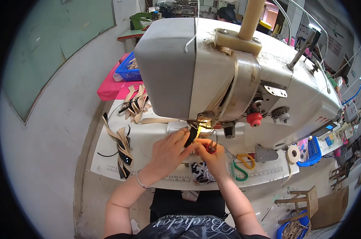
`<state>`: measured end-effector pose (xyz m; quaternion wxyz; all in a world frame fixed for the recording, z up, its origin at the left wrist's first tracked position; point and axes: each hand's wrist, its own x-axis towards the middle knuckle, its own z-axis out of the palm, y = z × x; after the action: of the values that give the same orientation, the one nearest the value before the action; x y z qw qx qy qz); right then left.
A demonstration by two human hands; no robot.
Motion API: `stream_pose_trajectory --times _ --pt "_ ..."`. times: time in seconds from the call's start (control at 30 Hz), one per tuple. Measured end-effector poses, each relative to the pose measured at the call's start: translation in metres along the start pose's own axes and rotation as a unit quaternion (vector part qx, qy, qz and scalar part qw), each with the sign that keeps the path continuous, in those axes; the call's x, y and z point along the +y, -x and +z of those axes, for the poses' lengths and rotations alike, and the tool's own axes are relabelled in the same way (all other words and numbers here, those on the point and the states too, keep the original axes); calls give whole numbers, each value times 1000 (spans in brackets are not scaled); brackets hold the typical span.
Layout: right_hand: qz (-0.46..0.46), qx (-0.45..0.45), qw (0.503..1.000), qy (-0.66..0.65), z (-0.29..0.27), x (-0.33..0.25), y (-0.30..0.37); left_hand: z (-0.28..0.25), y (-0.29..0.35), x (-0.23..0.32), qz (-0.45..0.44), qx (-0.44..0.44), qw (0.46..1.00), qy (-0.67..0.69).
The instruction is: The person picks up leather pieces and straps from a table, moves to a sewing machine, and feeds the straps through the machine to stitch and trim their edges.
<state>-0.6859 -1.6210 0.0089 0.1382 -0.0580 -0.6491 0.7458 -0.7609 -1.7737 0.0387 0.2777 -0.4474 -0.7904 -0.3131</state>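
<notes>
A white industrial sewing machine [164,71] stands before me, its lamp lighting the needle area. My left hand [168,153] presses and pinches a black strap [191,136] just below the needle area. A lit yellowish strip [198,133] runs along the strap's right side. My right hand [213,159] is closed beside it, fingertips close to the strap's lower end. In that hand is a small pair of thread snips [212,147], its pointed metal blades sticking up between the fingers. The strap's far end is hidden under the machine head.
Beige and black straps [124,153] lie at the left, with more beige strips [136,103] behind. A clear box of small labels [200,171] sits in front of my hands. Scissors [244,161] with orange and green handles and a tape roll [293,153] lie right. A wooden stool [308,201] stands beyond.
</notes>
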Motion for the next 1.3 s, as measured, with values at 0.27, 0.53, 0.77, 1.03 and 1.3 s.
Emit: stream_pose_trajectory --times 0.27,0.53,0.77,1.03,1.3 --pt "-1 -1 1000 -18 2 6 -2 -6 -11 1 19 -109 994 -1" --pt "3 11 1000 -12 4 12 -2 3 5 7 68 -119 984 -113" --pt "46 11 998 -52 7 14 -7 2 -2 36 109 -199 929 -293" --pt "-19 38 998 -38 21 23 -10 -3 -1 36 164 -206 884 -386" --pt "-47 24 999 -3 16 9 -4 -28 -23 -17 -203 -209 933 209"
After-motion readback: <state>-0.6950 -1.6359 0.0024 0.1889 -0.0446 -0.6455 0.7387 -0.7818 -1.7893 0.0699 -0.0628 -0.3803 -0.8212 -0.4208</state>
